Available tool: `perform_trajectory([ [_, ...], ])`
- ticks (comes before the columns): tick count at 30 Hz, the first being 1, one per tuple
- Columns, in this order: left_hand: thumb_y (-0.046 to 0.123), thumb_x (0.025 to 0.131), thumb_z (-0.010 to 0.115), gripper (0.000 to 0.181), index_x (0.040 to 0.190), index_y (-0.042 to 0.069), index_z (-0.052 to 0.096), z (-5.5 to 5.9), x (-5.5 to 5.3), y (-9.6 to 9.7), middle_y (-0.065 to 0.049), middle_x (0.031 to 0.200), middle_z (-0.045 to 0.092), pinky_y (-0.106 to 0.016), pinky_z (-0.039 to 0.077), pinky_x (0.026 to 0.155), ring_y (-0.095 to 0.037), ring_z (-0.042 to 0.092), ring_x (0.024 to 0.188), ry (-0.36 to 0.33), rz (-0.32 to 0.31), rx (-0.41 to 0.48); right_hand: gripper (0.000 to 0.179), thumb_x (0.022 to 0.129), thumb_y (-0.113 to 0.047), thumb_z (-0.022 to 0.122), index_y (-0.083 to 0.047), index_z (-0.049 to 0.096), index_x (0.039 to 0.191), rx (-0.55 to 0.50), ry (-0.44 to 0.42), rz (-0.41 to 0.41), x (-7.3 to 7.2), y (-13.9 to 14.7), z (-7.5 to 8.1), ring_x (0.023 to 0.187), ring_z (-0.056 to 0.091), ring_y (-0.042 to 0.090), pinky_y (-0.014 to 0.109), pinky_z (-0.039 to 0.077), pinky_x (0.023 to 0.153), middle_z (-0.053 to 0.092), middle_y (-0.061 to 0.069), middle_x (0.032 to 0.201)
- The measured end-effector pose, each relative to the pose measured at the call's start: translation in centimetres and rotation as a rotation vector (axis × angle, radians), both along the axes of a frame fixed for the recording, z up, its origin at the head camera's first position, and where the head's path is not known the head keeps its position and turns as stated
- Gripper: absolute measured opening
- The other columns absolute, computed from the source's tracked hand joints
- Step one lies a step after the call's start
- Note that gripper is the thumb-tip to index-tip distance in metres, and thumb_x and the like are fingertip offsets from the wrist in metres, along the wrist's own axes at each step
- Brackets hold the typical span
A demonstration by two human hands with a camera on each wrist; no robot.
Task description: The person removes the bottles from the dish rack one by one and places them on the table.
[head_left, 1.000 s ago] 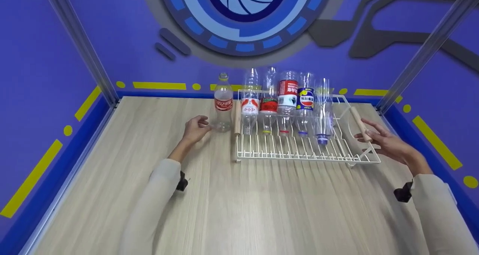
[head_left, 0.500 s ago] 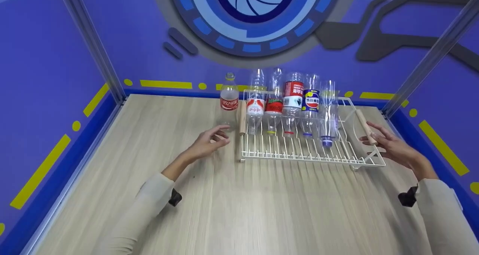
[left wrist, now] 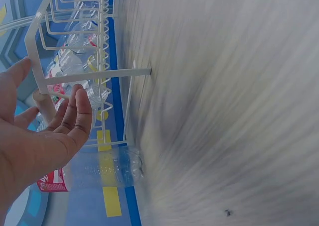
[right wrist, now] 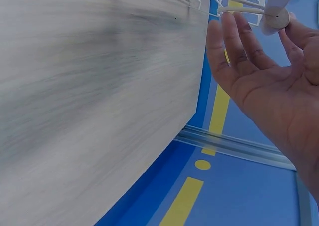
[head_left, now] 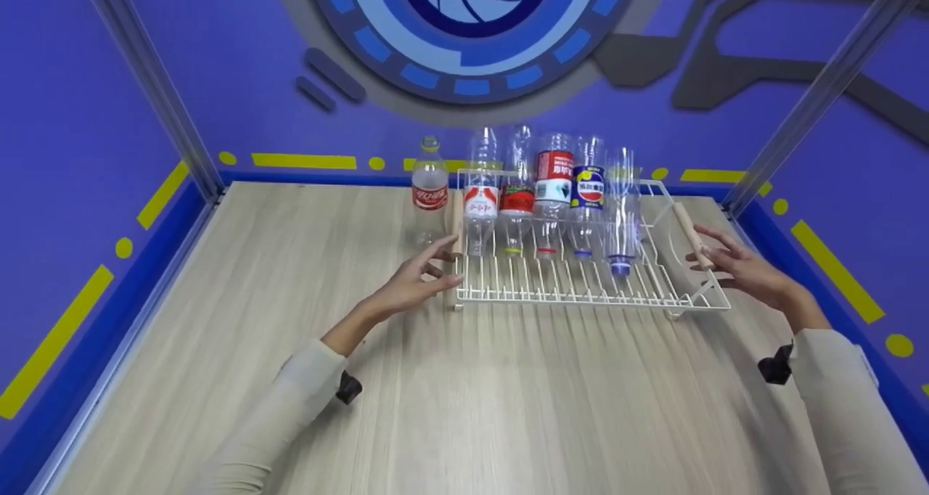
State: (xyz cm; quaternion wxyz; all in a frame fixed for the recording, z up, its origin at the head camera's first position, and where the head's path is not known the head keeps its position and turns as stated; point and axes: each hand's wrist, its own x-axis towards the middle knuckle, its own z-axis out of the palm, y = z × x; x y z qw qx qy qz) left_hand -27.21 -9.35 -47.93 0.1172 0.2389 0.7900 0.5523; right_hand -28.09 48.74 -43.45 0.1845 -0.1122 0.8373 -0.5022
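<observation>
My left hand (head_left: 414,284) is at the near left corner of a white wire rack (head_left: 580,303), fingers loosely bent around the left wooden handle (left wrist: 46,106) without closing on it. At the rack's right side, my right hand (head_left: 755,271) touches the right wooden handle (head_left: 691,232), with the thumb beside its end and the other fingers extended below. Several clear plastic bottles lean upside down in the rack, among them one with a purple cap (head_left: 620,265) and one with a red label (head_left: 554,176). Upright just left of the rack stands a Coca-Cola bottle (head_left: 430,190), its base partly behind my left hand.
The rack stands on a light wood-grain table (head_left: 472,408), near its back edge. Blue printed panels (head_left: 305,117) close off the back and both sides. Metal posts (head_left: 156,96) rise at the corners.
My left hand has moved right, from beside the Coca-Cola bottle's base to the rack's left handle. My right hand stays at the right handle; rack and bottles have not visibly moved.
</observation>
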Motion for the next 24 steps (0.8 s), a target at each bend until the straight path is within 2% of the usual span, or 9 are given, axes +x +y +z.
perform_trajectory([
  [6, 0.026, 0.099, 0.068, 0.074, 0.162, 0.02, 0.029, -0.1, 0.1, 0.0, -0.02, 0.148, 0.048, -0.035, 0.053, 0.09, -0.028, 0.058, 0.116, -0.019, 0.014, 0.024, 0.059, 0.112, -0.031, 0.038, -0.021, 0.015, 0.165, 0.107, 0.032, -0.03, -0.3, -0.3, 0.9, 0.106, 0.064, -0.007, 0.016, 0.054, 0.086, 0.065, -0.026, 0.118],
  [8, 0.024, 0.1, 0.067, 0.073, 0.162, 0.021, 0.029, -0.1, 0.2, 0.0, -0.021, 0.148, 0.047, -0.038, 0.054, 0.089, -0.028, 0.058, 0.114, -0.031, 0.017, 0.042, 0.059, 0.111, -0.031, 0.042, -0.017, 0.019, 0.164, 0.171, 0.05, -0.044, -0.5, -0.4, 1.4, 0.104, 0.062, -0.008, 0.018, 0.056, 0.087, 0.064, -0.013, 0.125],
  [11, 0.022, 0.1, 0.066, 0.072, 0.162, 0.022, 0.029, -0.3, 0.2, 0.1, -0.021, 0.149, 0.045, -0.045, 0.055, 0.089, -0.028, 0.057, 0.113, -0.05, 0.021, 0.059, 0.057, 0.111, -0.028, 0.044, -0.007, 0.028, 0.161, 0.262, 0.095, -0.06, -0.7, -0.9, 2.5, 0.1, 0.06, -0.011, 0.019, 0.057, 0.085, 0.06, 0.017, 0.136],
  [12, 0.022, 0.1, 0.065, 0.072, 0.162, 0.023, 0.028, -0.4, 0.3, 0.1, -0.021, 0.15, 0.044, -0.048, 0.055, 0.09, -0.028, 0.057, 0.113, -0.062, 0.019, 0.067, 0.055, 0.11, -0.027, 0.045, -0.004, 0.031, 0.159, 0.282, 0.115, -0.065, -0.8, -1.0, 2.9, 0.1, 0.059, -0.012, 0.018, 0.057, 0.085, 0.058, 0.021, 0.136],
  [14, 0.024, 0.101, 0.065, 0.072, 0.162, 0.025, 0.027, -0.5, 0.3, 0.1, -0.021, 0.15, 0.044, -0.052, 0.054, 0.091, -0.028, 0.056, 0.113, -0.083, 0.022, 0.072, 0.052, 0.11, -0.025, 0.047, 0.001, 0.039, 0.154, 0.304, 0.165, -0.074, -1.2, -1.4, 3.7, 0.098, 0.057, -0.015, 0.014, 0.055, 0.083, 0.063, 0.01, 0.132],
  [16, 0.026, 0.101, 0.064, 0.073, 0.162, 0.026, 0.026, -0.6, 0.3, 0.1, -0.022, 0.15, 0.044, -0.055, 0.053, 0.093, -0.028, 0.056, 0.113, -0.093, 0.019, 0.076, 0.05, 0.11, -0.025, 0.048, 0.004, 0.043, 0.151, 0.319, 0.206, -0.086, -1.5, -1.9, 4.5, 0.097, 0.056, -0.017, 0.01, 0.052, 0.081, 0.066, -0.013, 0.121],
  [19, 0.027, 0.101, 0.064, 0.073, 0.163, 0.027, 0.025, -0.6, 0.3, 0.2, -0.022, 0.15, 0.045, -0.058, 0.053, 0.093, -0.029, 0.056, 0.113, -0.092, 0.021, 0.073, 0.051, 0.109, -0.028, 0.05, 0.004, 0.046, 0.148, 0.346, 0.253, -0.109, -2.1, -2.9, 5.3, 0.096, 0.053, -0.018, 0.007, 0.048, 0.079, 0.054, -0.035, 0.109],
  [22, 0.028, 0.101, 0.065, 0.072, 0.162, 0.028, 0.026, -0.7, 0.3, 0.2, -0.02, 0.15, 0.046, -0.059, 0.054, 0.093, -0.03, 0.057, 0.115, -0.084, 0.027, 0.068, 0.052, 0.108, -0.03, 0.051, 0.003, 0.048, 0.147, 0.359, 0.271, -0.123, -2.6, -4.3, 5.5, 0.096, 0.054, -0.016, 0.006, 0.046, 0.079, 0.059, -0.025, 0.114],
  [24, 0.029, 0.101, 0.064, 0.072, 0.162, 0.029, 0.026, -0.7, 0.4, 0.2, -0.02, 0.15, 0.045, -0.06, 0.053, 0.094, -0.031, 0.057, 0.117, -0.089, 0.027, 0.065, 0.05, 0.108, -0.029, 0.052, 0.003, 0.049, 0.146, 0.345, 0.267, -0.107, -2.9, -5.2, 5.4, 0.096, 0.056, -0.014, 0.007, 0.048, 0.08, 0.063, -0.011, 0.121],
])
